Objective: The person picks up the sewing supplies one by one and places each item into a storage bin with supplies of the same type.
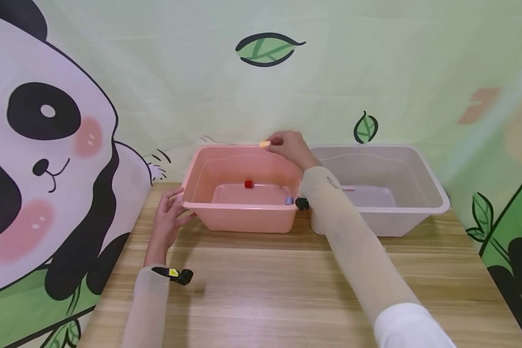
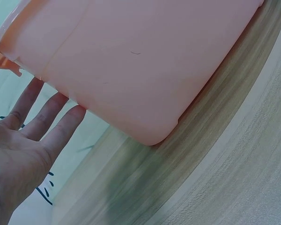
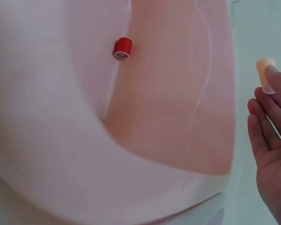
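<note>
My right hand [image 1: 290,146] pinches a pale orange thread spool [image 3: 266,75] between thumb and fingertips, over the back rim of the pink basin [image 1: 243,207]. A red thread spool [image 1: 249,184] lies on its side on the basin floor, and its hollow end shows in the right wrist view. Close to the front right corner inside is a small bluish spool [image 1: 289,200]. At the basin's left end my left hand [image 1: 169,215] touches the rim and outer wall, its fingers nearly straight in the left wrist view.
A grey basin [image 1: 374,210] stands to the right of the pink one, partly behind my right forearm. Something small and pinkish [image 1: 348,189] lies inside it, too small to name. Both basins are on a wooden table [image 1: 261,285] against a panda-printed backdrop [image 1: 191,72].
</note>
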The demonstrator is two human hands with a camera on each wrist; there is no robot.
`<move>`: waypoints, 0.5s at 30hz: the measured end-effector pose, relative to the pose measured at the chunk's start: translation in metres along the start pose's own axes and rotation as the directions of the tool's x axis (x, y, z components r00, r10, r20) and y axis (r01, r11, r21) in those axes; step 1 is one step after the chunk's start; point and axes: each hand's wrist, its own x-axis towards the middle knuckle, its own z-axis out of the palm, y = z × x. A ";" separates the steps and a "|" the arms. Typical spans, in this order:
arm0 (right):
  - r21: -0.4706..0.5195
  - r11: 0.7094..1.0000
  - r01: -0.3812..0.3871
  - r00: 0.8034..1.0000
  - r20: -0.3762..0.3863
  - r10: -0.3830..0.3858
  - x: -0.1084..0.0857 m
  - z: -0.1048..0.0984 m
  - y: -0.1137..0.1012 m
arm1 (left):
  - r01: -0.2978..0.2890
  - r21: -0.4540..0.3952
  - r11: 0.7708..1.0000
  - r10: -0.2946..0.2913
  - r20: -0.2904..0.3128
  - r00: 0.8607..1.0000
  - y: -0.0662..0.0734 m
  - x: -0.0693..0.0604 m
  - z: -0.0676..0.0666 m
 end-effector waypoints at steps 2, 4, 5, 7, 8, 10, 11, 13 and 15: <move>0.022 1.000 -0.012 1.000 -0.003 0.013 -0.001 0.001 0.000 | 0.003 0.002 1.000 -0.003 -0.002 1.000 0.000 0.001 0.000; 0.041 0.999 -0.028 1.000 0.000 0.028 -0.001 0.001 0.000 | 0.006 0.003 1.000 -0.006 -0.004 1.000 0.000 0.001 0.001; 0.046 0.999 -0.026 1.000 -0.002 0.026 -0.001 0.001 0.001 | 0.008 0.006 1.000 -0.008 -0.007 1.000 0.000 0.001 0.001; 0.054 0.998 -0.026 1.000 -0.001 0.026 0.000 0.002 0.002 | 0.009 0.007 1.000 -0.009 -0.006 1.000 0.000 0.001 0.001; 0.062 0.998 -0.026 1.000 0.000 0.026 0.001 0.003 0.002 | 0.010 0.010 1.000 -0.010 -0.009 1.000 0.000 0.001 0.001; 0.056 0.998 -0.017 1.000 -0.006 0.018 0.002 0.004 0.003 | 0.011 0.009 1.000 -0.011 -0.014 1.000 0.001 0.001 0.001; 0.059 0.998 -0.017 1.000 -0.008 0.017 0.002 0.005 0.004 | 0.013 0.010 1.000 -0.012 -0.017 1.000 0.001 0.001 0.001; 0.077 0.996 -0.035 0.999 -0.008 0.036 0.001 0.007 0.004 | 0.014 0.010 1.000 -0.014 -0.023 1.000 0.001 0.001 0.001; 0.086 0.995 -0.043 0.999 -0.011 0.044 0.000 0.010 0.005 | 0.016 0.014 1.000 -0.016 -0.024 1.000 0.001 0.001 0.001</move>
